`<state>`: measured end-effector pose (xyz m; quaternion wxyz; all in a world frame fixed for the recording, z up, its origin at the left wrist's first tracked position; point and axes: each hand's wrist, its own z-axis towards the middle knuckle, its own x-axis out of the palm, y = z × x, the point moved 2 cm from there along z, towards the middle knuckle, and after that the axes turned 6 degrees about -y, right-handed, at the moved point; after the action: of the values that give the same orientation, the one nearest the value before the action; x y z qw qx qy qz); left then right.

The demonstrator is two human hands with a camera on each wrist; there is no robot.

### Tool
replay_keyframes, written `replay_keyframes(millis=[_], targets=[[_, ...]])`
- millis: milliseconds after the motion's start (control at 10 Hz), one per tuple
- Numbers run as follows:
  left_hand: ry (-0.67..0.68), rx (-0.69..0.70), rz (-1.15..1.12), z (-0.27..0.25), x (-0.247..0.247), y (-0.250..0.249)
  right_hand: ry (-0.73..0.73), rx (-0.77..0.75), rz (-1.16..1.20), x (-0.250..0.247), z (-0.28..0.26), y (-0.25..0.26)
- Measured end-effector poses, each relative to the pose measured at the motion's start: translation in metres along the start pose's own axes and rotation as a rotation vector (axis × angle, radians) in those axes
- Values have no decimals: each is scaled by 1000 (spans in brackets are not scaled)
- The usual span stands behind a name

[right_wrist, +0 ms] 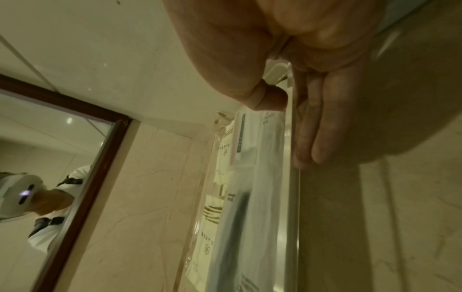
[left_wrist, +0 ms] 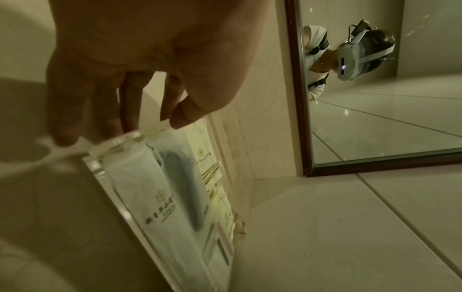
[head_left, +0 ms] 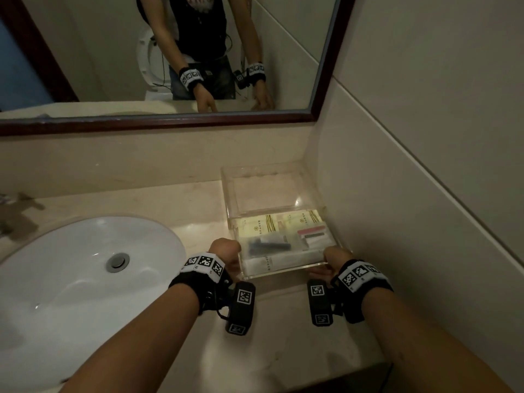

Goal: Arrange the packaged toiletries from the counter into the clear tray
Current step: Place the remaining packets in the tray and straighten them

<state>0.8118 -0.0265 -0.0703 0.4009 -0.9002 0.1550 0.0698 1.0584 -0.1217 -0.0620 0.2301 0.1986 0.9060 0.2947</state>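
The clear tray (head_left: 271, 167) stands on the counter in the right corner by the wall. Its near half holds several packets: two white sachets with gold stripes (head_left: 263, 226), a black comb pack (head_left: 269, 247), a red and green strip pack (head_left: 312, 232) and a long white pack (head_left: 270, 264). My left hand (head_left: 226, 252) holds the tray's near left corner (left_wrist: 120, 142), fingers (left_wrist: 75, 130) outside and thumb at the rim. My right hand (head_left: 334, 258) pinches the near wall at the right corner (right_wrist: 291, 177), thumb inside and fingers (right_wrist: 312, 142) outside.
A white sink basin (head_left: 85, 279) lies in the counter (head_left: 195, 202) to the left of the tray, with a faucet (head_left: 7, 211) at the far left edge. A dark-framed mirror (head_left: 170, 120) hangs above the backsplash. The tiled side wall (head_left: 425, 194) runs close along the tray's right side.
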Motion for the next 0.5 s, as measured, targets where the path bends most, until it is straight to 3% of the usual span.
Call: replay_keyframes(millis=[100, 200, 300, 400, 500], targets=[[65, -51, -69, -11, -2, -4, -49, 111, 175, 2, 0, -1], [71, -51, -146, -15, -5, -9, -32, 70, 173, 11, 2, 6], [8, -16, -142, -12, -7, -15, -22, 77, 196, 20, 2, 17], [-99, -77, -245, 1, -9, -19, -11, 47, 165, 26, 5, 27], [-86, 7, -116, -8, -16, -24, 21, 70, 212, 30, 6, 36]])
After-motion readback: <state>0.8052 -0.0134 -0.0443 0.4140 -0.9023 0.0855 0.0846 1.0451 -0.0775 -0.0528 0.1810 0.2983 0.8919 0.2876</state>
